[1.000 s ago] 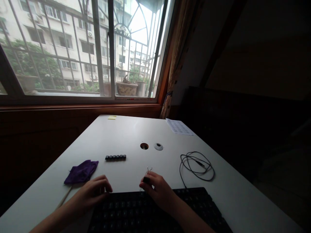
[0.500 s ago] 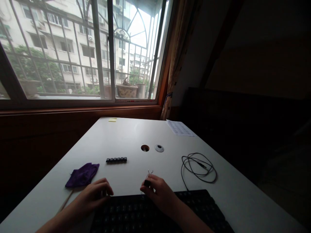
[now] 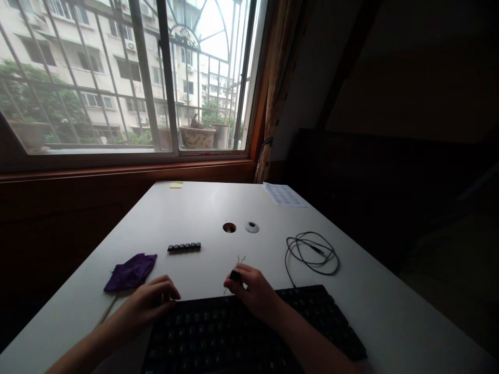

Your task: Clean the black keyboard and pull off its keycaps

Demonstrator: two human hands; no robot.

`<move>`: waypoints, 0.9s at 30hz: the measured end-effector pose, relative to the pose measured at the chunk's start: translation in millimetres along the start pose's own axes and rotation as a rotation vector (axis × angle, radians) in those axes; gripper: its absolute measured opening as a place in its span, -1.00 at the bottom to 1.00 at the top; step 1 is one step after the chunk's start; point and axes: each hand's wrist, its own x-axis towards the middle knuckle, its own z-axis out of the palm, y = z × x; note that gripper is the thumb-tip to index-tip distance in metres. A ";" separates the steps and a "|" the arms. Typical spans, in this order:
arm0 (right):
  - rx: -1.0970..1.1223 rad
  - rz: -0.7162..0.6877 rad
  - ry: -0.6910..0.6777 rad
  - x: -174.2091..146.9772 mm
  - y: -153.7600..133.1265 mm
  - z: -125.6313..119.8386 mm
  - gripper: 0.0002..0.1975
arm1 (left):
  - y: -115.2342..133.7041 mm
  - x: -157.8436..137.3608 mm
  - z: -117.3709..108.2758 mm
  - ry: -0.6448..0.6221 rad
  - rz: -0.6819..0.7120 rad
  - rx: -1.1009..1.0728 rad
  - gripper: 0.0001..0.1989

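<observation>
My right hand (image 3: 251,285) pinches a wire keycap puller (image 3: 239,261) above the back edge of a black keyboard (image 3: 218,332). The puller's thin hooked ends point up, and a small black keycap (image 3: 235,275) shows at my fingertips. My left hand (image 3: 158,296) rests by the keyboard's back left corner, fingers loosely bent, with a gap to the thumb and nothing seen in it. Beyond it, several black keycaps (image 3: 184,248) stand in a row on the white desk (image 3: 202,213). The right forearm covers part of the keys.
Left of my left hand lies a purple cloth (image 3: 130,272), with a thin pale stick (image 3: 107,310) beside it. A coiled black cable (image 3: 312,254) runs to the keyboard. Farther back are a cable hole (image 3: 230,228), its round cover (image 3: 251,227), printed paper (image 3: 284,195) and a yellow note (image 3: 176,185).
The whole view has shifted, so the desk and its things sit slightly higher in the picture. Both hands keep nearly the same pose, and the right still grips the puller and keycap.
</observation>
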 end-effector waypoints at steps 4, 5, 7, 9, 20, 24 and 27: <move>0.010 0.018 0.050 -0.2 1.9 -0.5 -0.67 | 5.1 -1.0 -2.3 -0.015 0.012 0.022 -0.79; 0.012 0.022 0.054 -0.2 2.0 -0.4 -0.66 | 6.0 -1.1 -2.7 -0.021 0.019 0.027 -0.79; 0.019 0.028 0.050 -0.2 1.9 -0.3 -0.65 | 7.2 -1.3 -3.3 -0.024 0.018 0.035 -0.78; 0.021 0.033 0.041 -0.3 1.4 -0.2 -0.64 | 7.8 -1.5 -3.5 -0.021 0.011 0.036 -0.77; -0.040 -0.036 -0.042 -1.1 -1.0 0.3 -0.67 | 7.5 -1.1 -5.1 -0.031 0.027 0.031 -0.75; -0.047 -0.050 -0.058 -0.7 -0.8 0.8 -0.69 | 8.5 -1.3 -5.8 -0.036 0.022 0.028 -0.75; -0.049 -0.057 -0.062 -0.8 -0.7 1.4 -0.70 | 8.1 -1.5 -5.9 -0.035 0.027 0.027 -0.75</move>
